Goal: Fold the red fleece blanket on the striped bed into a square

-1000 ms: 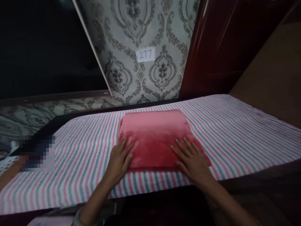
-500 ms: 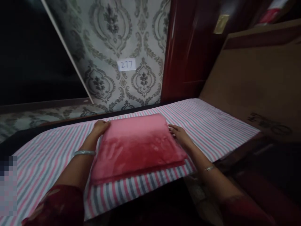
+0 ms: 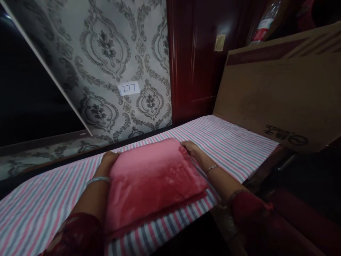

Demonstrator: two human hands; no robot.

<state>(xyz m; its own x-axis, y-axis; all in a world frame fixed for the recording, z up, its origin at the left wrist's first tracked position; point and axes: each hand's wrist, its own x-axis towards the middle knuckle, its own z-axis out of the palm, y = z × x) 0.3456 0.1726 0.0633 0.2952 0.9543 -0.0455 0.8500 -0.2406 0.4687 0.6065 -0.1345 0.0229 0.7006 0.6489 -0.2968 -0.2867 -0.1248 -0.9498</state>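
A plush blanket (image 3: 154,181), folded into a flat rectangle and shading from pink to red, lies on a striped cloth (image 3: 223,135). At its far left corner my left hand (image 3: 109,158) is closed on the edge, a pale bangle on the wrist. My right hand (image 3: 190,147) grips the far right corner, with a thin bracelet on that wrist. The fingertips of both hands are partly hidden at the blanket's edges. Red sleeves cover my upper forearms.
A large cardboard box (image 3: 274,89) stands at the right, with a bottle (image 3: 263,28) behind it. A dark screen (image 3: 34,81) is at the left. Patterned wallpaper (image 3: 109,46) with a paper marked 277 (image 3: 129,88) and a dark red door (image 3: 197,64) are behind the table.
My right hand has moved from beside the blanket's right edge to gripping its far right corner. My left hand stays at the left corner. The view has turned somewhat right.
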